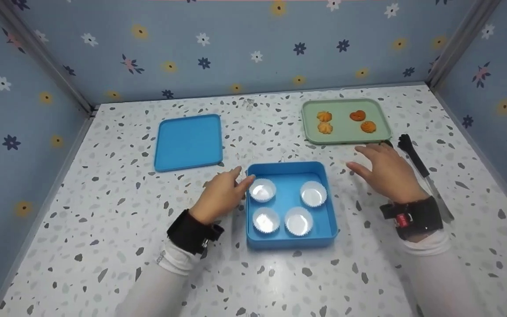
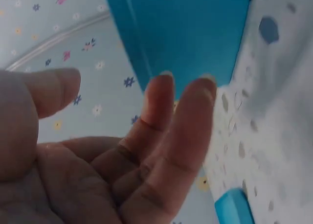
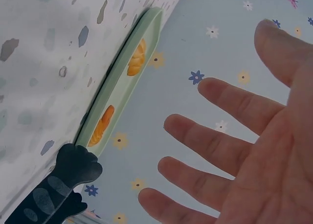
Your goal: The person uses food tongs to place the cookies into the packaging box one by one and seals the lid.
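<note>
Blue lid: it lies flat (image 1: 189, 143), beyond and left of the blue box, apart from it.
Left hand: yours (image 1: 220, 193) is just beside the box's left wall, thumb and fingers apart and lightly bent, pinching nothing; you cannot tell whether the thumb touches the rim.
Left arm: it slants from the near side toward the box's far-left corner.
Blue box: it (image 1: 291, 243) sits open between your hands, the left one nearer.
Paper cups: four (image 1: 298, 221) stand inside the box, two along its left wall, one by its near wall, one by its right wall.
Green tray: it (image 1: 343, 139) lies beyond the box and to its right, long side running left to right, your right hand nearer.
Cookies: four (image 1: 358, 115) sit on that tray, two toward its left, two toward its right.
Right hand: yours (image 1: 392, 176) hovers right of the box, fingers spread, holding nothing.
Tongs: they (image 1: 421, 167) lie right of the box beside that hand, long axis pointing away from you, black paw ends far; this closeness, I judge, matters most.
Right arm: it reaches forward, angled slightly toward the box's side.
</note>
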`<state>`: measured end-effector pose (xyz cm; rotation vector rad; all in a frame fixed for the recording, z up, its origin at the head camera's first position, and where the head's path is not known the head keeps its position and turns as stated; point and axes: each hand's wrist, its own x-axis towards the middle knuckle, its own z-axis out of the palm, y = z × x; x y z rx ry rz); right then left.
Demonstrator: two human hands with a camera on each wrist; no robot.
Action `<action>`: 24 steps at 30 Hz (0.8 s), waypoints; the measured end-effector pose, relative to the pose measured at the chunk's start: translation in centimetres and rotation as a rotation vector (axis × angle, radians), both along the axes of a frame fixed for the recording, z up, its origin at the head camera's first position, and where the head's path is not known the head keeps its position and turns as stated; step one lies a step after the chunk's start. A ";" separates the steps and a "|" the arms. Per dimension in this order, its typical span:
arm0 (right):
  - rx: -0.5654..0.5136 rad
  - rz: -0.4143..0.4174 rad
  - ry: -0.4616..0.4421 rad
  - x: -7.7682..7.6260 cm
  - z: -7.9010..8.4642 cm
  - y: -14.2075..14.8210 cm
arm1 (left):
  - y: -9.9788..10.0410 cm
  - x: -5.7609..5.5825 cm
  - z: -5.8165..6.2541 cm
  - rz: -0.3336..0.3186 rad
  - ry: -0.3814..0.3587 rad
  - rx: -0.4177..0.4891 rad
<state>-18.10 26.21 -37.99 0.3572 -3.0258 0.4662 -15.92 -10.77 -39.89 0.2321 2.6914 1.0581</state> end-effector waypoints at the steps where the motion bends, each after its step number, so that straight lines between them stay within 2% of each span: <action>1: 0.003 -0.006 0.003 0.1 0.0 0.2 | 0.3 0.2 -0.2 0.008 -0.009 0.011; 6: 0.014 -0.022 0.010 0.7 0.2 1.3 | 1.2 1.1 -1.0 0.011 -0.042 0.047; 11: 0.020 -0.045 -0.011 1.1 0.3 2.5 | 1.4 1.5 -1.6 0.019 -0.035 0.021; 17: 0.017 -0.150 0.011 1.4 0.4 5.2 | 1.9 1.5 -2.1 0.019 -0.019 -0.019; 20: 0.029 -0.176 0.022 1.6 0.3 7.1 | 2.0 1.6 -2.3 0.024 -0.020 -0.016; 22: 0.050 -0.192 -0.010 1.9 0.1 8.5 | 2.0 1.6 -2.5 0.026 -0.005 -0.006; 24: 0.069 -0.203 -0.080 2.1 -0.2 9.6 | 2.0 1.6 -2.5 0.026 0.007 -0.003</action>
